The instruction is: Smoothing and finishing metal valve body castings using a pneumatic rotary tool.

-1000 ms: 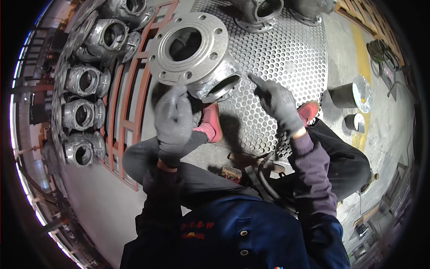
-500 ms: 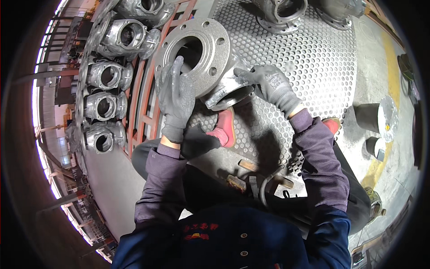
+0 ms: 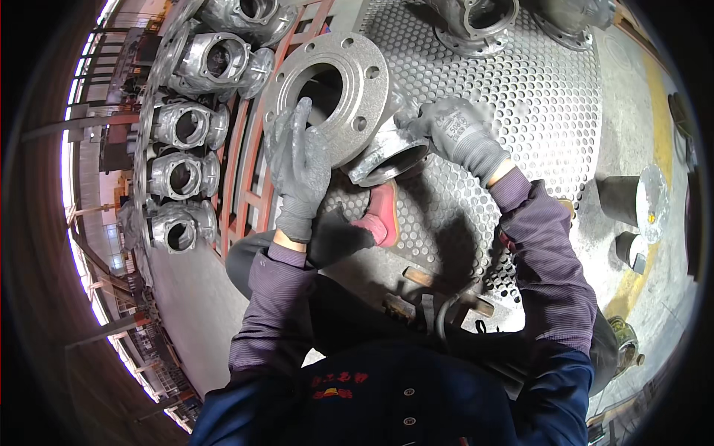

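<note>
A grey metal pipe-fitting casting [image 3: 363, 88] with a round, bolt-holed flange stands tilted in front of me, its wide bore facing up. My left hand [image 3: 299, 160], in a grey glove, lies along the flange's near left part. Its fingers are stretched out, and one fingertip reaches the edge of the bore. On the other side, my gloved right hand [image 3: 450, 130] has its fingers bent and closed at the casting's side, just above the smaller open neck. The fingertips are partly hidden there. Below the neck a red shoe shows on the perforated plate.
Several similar castings [image 3: 181, 177] stand in a row at the left beside a red metal rack [image 3: 249, 175]. More castings [image 3: 476, 22] stand on the perforated metal plate [image 3: 520, 97] at the far side. Metal cylinders [image 3: 632, 199] stand at right. A wooden-handled tool [image 3: 446, 290] lies near my legs.
The whole view has shifted slightly to the right. My right hand has moved a little up along the casting's side; its fingers are more bent. My left hand stays on the flange.
</note>
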`<state>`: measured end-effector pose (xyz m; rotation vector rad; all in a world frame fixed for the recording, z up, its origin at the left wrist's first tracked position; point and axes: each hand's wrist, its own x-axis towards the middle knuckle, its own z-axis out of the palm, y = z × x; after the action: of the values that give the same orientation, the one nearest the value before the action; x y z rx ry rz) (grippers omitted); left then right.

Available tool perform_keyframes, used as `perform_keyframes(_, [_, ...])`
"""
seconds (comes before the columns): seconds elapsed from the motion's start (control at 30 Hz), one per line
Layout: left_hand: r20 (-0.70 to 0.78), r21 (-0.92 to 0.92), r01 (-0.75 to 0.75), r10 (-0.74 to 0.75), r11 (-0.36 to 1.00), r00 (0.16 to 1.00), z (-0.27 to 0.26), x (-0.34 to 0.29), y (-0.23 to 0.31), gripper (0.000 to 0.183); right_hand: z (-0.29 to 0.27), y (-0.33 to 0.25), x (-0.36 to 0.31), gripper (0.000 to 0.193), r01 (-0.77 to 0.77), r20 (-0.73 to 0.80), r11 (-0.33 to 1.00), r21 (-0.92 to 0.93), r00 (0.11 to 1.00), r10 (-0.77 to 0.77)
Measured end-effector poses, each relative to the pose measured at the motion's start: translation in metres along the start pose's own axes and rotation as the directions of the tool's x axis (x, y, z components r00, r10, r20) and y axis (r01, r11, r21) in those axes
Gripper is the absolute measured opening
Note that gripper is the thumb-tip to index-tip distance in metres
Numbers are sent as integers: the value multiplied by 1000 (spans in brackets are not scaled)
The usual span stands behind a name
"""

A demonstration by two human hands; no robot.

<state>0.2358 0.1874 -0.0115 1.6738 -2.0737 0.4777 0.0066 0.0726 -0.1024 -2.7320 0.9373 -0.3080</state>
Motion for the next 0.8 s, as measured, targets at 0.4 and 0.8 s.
perform_keyframes(0.4, [7,37,18,-18,999,1000,-2,1,1,43,-8,-9,-28,21,-25,-75,954,297,996,50])
perform_keyframes(0.8, [-17,21,-21,21,1000,1000,1,1,-1,45,-2,-1,9,17,-1,35,1000,-18,999,2])
